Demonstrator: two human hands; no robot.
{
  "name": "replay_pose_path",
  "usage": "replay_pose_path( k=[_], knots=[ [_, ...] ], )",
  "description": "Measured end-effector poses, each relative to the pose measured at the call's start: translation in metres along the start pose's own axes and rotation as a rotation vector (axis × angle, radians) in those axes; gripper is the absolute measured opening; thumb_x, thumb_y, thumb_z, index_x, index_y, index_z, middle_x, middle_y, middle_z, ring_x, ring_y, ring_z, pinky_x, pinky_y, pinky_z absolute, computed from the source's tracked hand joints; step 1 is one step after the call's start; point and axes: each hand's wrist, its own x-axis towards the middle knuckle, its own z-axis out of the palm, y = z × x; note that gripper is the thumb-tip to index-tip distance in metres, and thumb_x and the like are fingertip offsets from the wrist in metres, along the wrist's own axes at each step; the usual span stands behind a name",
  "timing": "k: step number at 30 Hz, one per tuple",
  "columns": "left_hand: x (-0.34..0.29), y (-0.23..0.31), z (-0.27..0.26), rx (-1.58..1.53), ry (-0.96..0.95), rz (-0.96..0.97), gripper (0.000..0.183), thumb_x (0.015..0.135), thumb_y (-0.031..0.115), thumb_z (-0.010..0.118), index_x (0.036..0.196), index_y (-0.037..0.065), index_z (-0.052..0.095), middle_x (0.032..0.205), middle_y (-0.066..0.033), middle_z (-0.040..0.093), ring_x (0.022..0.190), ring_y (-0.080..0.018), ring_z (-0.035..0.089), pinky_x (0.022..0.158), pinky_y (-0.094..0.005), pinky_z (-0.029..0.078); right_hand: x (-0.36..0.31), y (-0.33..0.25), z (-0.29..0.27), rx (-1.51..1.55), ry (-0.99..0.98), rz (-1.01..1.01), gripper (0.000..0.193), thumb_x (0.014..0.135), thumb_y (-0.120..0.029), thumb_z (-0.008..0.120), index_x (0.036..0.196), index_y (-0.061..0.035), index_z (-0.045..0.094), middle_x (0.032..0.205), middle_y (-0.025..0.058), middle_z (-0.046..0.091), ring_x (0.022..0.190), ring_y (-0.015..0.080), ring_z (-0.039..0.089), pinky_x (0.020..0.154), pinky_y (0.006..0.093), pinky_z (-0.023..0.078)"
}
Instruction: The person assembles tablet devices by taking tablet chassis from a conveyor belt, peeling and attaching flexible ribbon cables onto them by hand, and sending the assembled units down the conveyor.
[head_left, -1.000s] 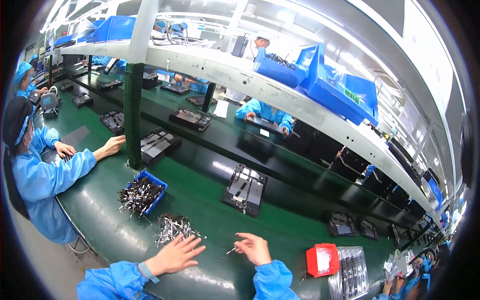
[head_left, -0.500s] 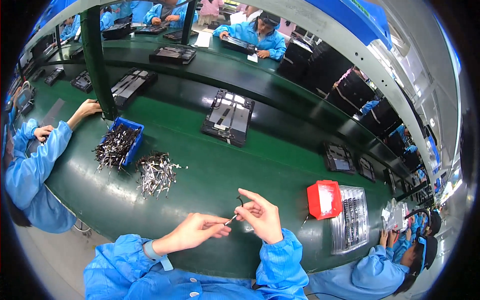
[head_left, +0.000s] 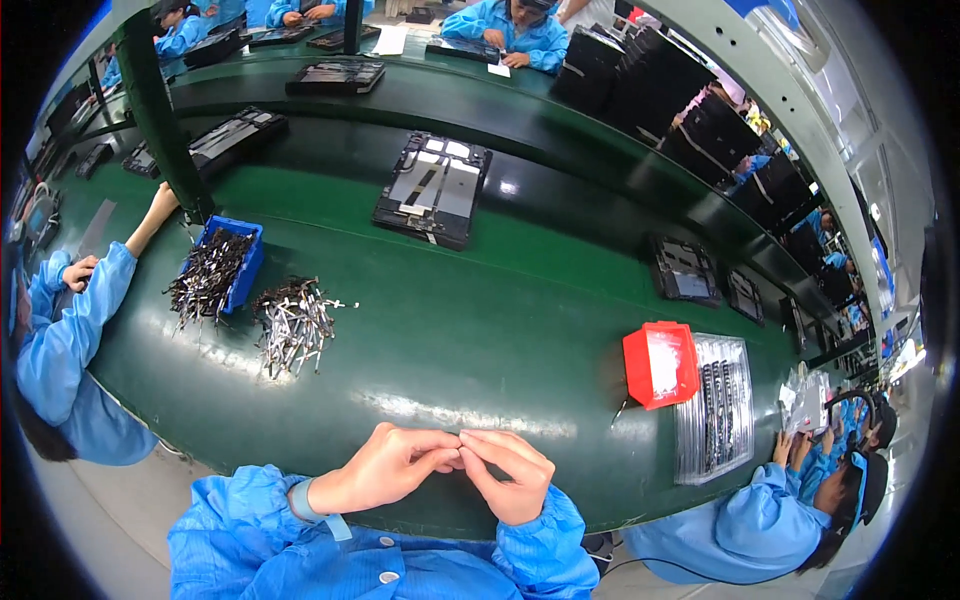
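My left hand (head_left: 385, 470) and my right hand (head_left: 515, 478) meet fingertip to fingertip above the near part of the green workbench (head_left: 440, 340). Both are closed in a pinch on a small thin flex cable. Almost all of the cable is covered by the fingers, so which end each hand grips cannot be seen. To the left lies a loose pile of flex cables (head_left: 295, 325), dark and silvery. Just beyond it a blue bin (head_left: 243, 280) overflows with similar dark cables (head_left: 212, 275).
At right stand a red bin (head_left: 640, 372) and a clear plastic tray (head_left: 740, 400) with rows of dark parts. An opened tablet-like device (head_left: 435, 190) lies on the line ahead. A green post (head_left: 150, 100) rises at left. Blue-sleeved co-workers (head_left: 75, 330) sit on both sides.
The right hand has lowered and its extended forefinger has closed in to the left fingertips. The cable, with its black curled end visible before, is now mostly hidden. The view has shifted slightly.
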Motion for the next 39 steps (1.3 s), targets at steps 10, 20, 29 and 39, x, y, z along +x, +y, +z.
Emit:
replay_pose_path(
  k=[10,20,29,39],
  knots=[
    [0.001,-0.003,0.009,0.044,-0.065,0.016,0.037,0.086,0.0,0.052,0.123,0.001,0.05,0.083,-0.0137,0.071,0.08,-0.022,0.072,0.075,-0.0324,0.058,-0.007,0.008,-0.001,-0.244,0.199,-0.081,0.022,0.072,0.007,0.073,0.093,0.0024,0.07,0.089,0.0154,0.07,0.078,0.0261,0.07,0.069,0.0317,0.057],
    [0.004,-0.006,0.016,0.528,0.044,0.359,0.035,0.079,0.002,0.061,0.115,0.003,0.059,0.077,-0.0094,0.068,0.064,-0.0256,0.067,0.059,-0.0355,0.054,-0.012,0.006,-0.009,-0.284,0.135,-0.118,0.021,0.07,0.007,0.074,0.091,0.0034,0.07,0.089,0.014,0.07,0.078,0.0264,0.07,0.07,0.0322,0.058],
    [0.028,-0.036,0.01,0.219,-0.066,0.192,0.031,0.082,-0.002,0.055,0.11,0.004,0.065,0.078,-0.0074,0.07,0.071,-0.0169,0.069,0.066,-0.0282,0.056,0.022,0.037,-0.121,-0.422,0.555,0.21,0.008,0.086,-0.002,0.064,0.089,0.0041,0.067,0.077,0.0078,0.07,0.066,0.0122,0.065,0.064,0.0264,0.053],
    [0.039,-0.058,-0.001,-0.142,-0.139,0.033,0.027,0.087,-0.006,0.046,0.11,-0.006,0.06,0.082,-0.0126,0.069,0.079,-0.018,0.07,0.076,-0.03,0.058,0.068,0.139,-0.27,-0.907,0.086,0.586,0.015,0.071,-0.014,0.08,0.078,-0.0019,0.073,0.07,0.0123,0.07,0.065,0.0188,0.068,0.06,0.0307,0.052]
  ],
)
